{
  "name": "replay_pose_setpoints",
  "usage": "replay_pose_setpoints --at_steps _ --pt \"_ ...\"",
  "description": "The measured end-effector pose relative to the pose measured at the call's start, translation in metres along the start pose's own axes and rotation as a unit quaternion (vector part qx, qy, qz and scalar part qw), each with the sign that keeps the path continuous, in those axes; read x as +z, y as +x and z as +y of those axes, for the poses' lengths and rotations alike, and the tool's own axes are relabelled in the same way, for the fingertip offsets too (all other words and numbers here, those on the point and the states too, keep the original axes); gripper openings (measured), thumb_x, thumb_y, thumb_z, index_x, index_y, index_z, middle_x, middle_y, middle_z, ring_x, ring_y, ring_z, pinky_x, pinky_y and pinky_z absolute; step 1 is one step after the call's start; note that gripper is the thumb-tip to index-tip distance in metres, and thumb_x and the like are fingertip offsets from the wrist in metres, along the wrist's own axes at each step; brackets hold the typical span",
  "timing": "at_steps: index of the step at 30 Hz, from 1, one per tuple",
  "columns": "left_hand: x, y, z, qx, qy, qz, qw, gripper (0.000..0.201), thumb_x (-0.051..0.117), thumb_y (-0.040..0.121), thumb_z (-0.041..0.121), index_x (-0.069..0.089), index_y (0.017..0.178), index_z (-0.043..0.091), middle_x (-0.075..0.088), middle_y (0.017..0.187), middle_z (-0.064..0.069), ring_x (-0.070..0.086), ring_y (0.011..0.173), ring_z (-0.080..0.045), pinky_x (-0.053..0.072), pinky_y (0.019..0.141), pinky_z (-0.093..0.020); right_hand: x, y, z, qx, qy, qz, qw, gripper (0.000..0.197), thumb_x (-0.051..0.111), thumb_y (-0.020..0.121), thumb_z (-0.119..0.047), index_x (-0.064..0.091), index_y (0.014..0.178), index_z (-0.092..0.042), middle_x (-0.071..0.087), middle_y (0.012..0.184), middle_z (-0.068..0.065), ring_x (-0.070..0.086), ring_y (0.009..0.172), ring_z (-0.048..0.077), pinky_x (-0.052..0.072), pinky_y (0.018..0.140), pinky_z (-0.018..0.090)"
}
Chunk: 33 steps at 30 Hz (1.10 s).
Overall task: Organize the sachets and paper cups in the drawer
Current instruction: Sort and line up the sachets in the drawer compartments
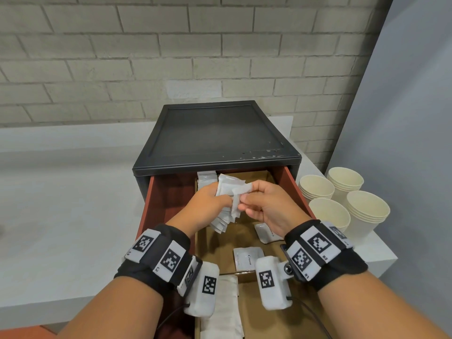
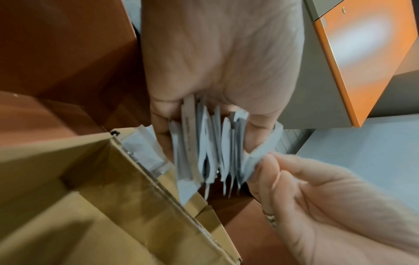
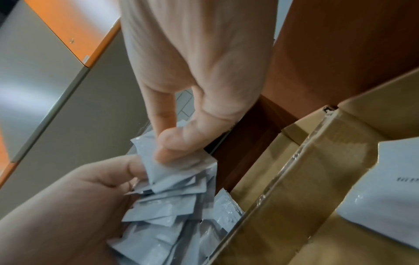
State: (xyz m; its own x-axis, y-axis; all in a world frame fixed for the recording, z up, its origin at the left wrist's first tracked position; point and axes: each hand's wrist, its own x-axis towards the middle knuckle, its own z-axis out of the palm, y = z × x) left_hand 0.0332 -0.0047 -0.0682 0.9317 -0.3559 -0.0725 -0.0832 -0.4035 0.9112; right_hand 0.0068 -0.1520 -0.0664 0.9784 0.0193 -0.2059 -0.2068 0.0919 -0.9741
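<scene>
Left hand (image 1: 208, 204) clamps sachet stack (image 1: 226, 206) above drawer (image 1: 168, 192) back end, squaring it; right hand (image 1: 264, 206) pinches outermost sachet (image 1: 238, 192), likely aligning.

The head camera is looking forward and down from above the near edge of the surface (image 1: 61, 216), taking in the open drawer (image 1: 156, 204), both wrists and the brick wall (image 1: 146, 57) beyond. The left wrist camera is sitting very close behind the left hand (image 2: 217, 68), looking along it into the drawer. The right wrist camera is doing the same behind the right hand (image 3: 204, 71). All three views are sharing the bundle of sachets (image 1: 230, 192) and the cardboard divider (image 2: 136, 179).
</scene>
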Motion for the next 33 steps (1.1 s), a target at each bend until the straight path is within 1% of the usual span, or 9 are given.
replay_pose_setpoints --at_steps 4,7,12,18,20,23,26,30,33 --pt "0.003 -0.004 0.005 -0.009 -0.035 -0.03 0.999 0.021 0.048 0.093 0.009 0.053 0.096 0.03 0.059 0.092 0.009 0.057 0.083 -0.008 0.045 0.069 -0.017 -0.002 0.003 0.003 -0.02 -0.068 0.042 0.997 0.002 0.061 0.088 -0.012 0.061 0.089 -0.014 0.057 0.076 0.004 0.05 0.06 0.008 0.042 0.051 0.015" --pt "0.003 -0.007 0.006 -0.033 -0.075 -0.044 0.996 0.021 0.041 0.096 0.009 0.054 0.091 0.025 0.06 0.089 0.001 0.057 0.078 -0.011 0.045 0.068 -0.02 0.0 0.005 0.006 -0.028 -0.104 0.058 0.993 0.008 0.061 0.089 -0.017 0.056 0.086 -0.011 0.053 0.072 0.004 0.045 0.061 0.011 0.04 0.052 0.018" --pt "0.005 -0.004 0.003 -0.041 -0.063 -0.037 0.996 0.03 0.047 0.095 0.04 0.057 0.115 0.02 0.066 0.102 0.0 0.064 0.089 -0.011 0.049 0.073 -0.018 0.003 0.007 0.009 -0.035 -0.129 0.067 0.989 0.017 0.064 0.086 -0.023 0.053 0.085 -0.01 0.052 0.064 0.003 0.043 0.051 0.009 0.041 0.047 0.017" --pt "0.0 0.001 0.002 -0.057 -0.088 0.05 0.993 0.014 0.053 0.094 0.026 0.057 0.105 0.019 0.066 0.089 0.002 0.063 0.077 -0.012 0.048 0.064 -0.02 0.002 0.004 0.008 0.022 -0.182 0.01 0.983 0.024 0.061 0.087 -0.035 0.054 0.095 -0.014 0.062 0.086 0.002 0.058 0.072 0.011 0.047 0.055 0.019" --pt "-0.002 0.002 0.002 -0.064 -0.113 0.087 0.988 0.014 0.054 0.093 0.022 0.058 0.105 0.015 0.065 0.093 -0.003 0.062 0.077 -0.015 0.048 0.063 -0.023 0.004 0.004 0.015 0.052 -0.316 -0.033 0.947 0.033 0.059 0.086 -0.046 0.054 0.101 -0.018 0.064 0.098 0.003 0.057 0.079 0.014 0.047 0.064 0.025" --pt "-0.003 0.002 0.001 -0.062 -0.128 0.11 0.984 0.016 0.052 0.094 0.023 0.056 0.108 0.015 0.063 0.093 -0.001 0.061 0.078 -0.014 0.046 0.061 -0.022 0.005 0.002 0.029 0.072 -0.546 -0.122 0.826 0.043 0.065 0.082 -0.043 0.057 0.114 -0.014 0.062 0.111 0.003 0.057 0.092 0.019 0.051 0.073 0.027" --pt "-0.002 0.002 -0.001 -0.063 -0.125 0.113 0.984 0.017 0.051 0.095 0.028 0.052 0.109 0.018 0.06 0.089 0.004 0.06 0.078 -0.011 0.044 0.06 -0.019 0.005 -0.001 0.032 0.084 -0.63 -0.172 0.752 0.037 0.068 0.081 -0.017 0.06 0.116 -0.007 0.06 0.105 0.006 0.053 0.087 0.019 0.044 0.042 0.018" --pt "-0.002 0.002 -0.002 -0.065 -0.117 0.111 0.985 0.02 0.052 0.095 0.03 0.051 0.111 0.019 0.059 0.089 0.005 0.06 0.078 -0.01 0.044 0.059 -0.018 0.006 0.005 0.029 0.072 -0.666 -0.162 0.724 0.019 0.063 0.079 0.001 0.066 0.096 -0.008 0.061 0.095 0.006 0.052 0.086 0.017 0.042 0.066 0.024" --pt "-0.002 0.003 -0.002 -0.065 -0.111 0.109 0.986 0.021 0.052 0.095 0.03 0.052 0.112 0.019 0.059 0.09 0.005 0.06 0.078 -0.01 0.043 0.059 -0.018 0.002 0.008 0.029 0.061 -0.634 -0.135 0.759 0.025 0.058 0.078 0.003 0.056 0.067 -0.018 0.065 0.091 0.007 0.057 0.088 0.016 0.048 0.074 0.028"
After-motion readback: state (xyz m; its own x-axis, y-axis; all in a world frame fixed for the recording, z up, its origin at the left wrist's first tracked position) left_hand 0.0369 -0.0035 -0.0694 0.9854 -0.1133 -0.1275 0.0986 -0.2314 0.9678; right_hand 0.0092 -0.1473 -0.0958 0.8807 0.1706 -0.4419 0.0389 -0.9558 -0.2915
